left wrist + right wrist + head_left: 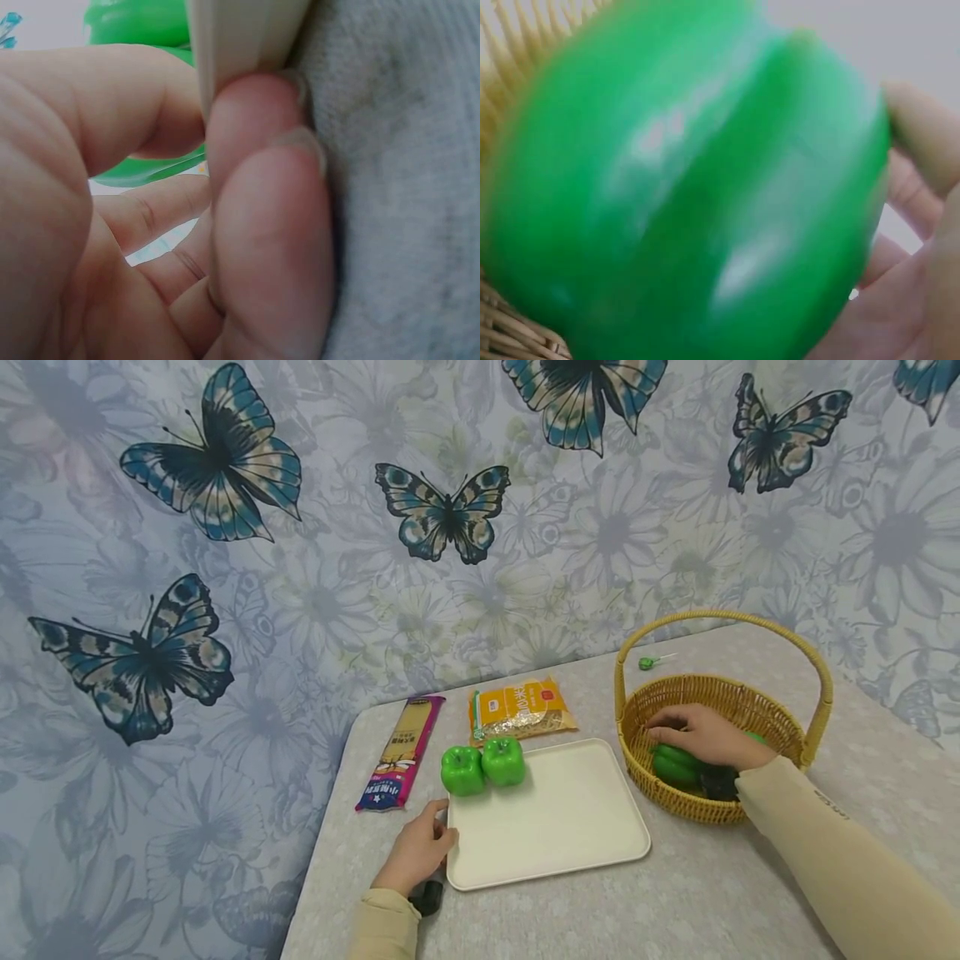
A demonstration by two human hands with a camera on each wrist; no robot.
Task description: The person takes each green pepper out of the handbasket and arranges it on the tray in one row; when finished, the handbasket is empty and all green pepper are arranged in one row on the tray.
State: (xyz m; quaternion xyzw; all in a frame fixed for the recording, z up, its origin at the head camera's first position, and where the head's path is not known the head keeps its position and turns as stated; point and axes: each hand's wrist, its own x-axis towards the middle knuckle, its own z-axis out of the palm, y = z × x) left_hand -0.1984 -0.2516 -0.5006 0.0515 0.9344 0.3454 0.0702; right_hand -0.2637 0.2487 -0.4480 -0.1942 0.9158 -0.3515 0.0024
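Observation:
My left hand [415,849] is at the left edge of a cream rectangular tray [547,827]. In the left wrist view its thumb and fingertips [270,217] pinch the tray's rim [240,37]. Two green bell peppers [462,771] sit side by side at the tray's far left corner. My right hand [701,737] reaches into a yellow wicker basket [693,808], fingers bent over a green bell pepper [675,767]. That pepper [690,195] fills most of the right wrist view, hiding part of the hand. More green [756,738] shows behind the wrist.
Left of the tray lies a purple packet [401,752] with a pale middle. A yellow-orange bag [521,710] is behind the tray. A small green object [647,663] with a thin pale stem lies behind the basket, whose tall handle [723,616] arches overhead. A butterfly-patterned wall borders the table.

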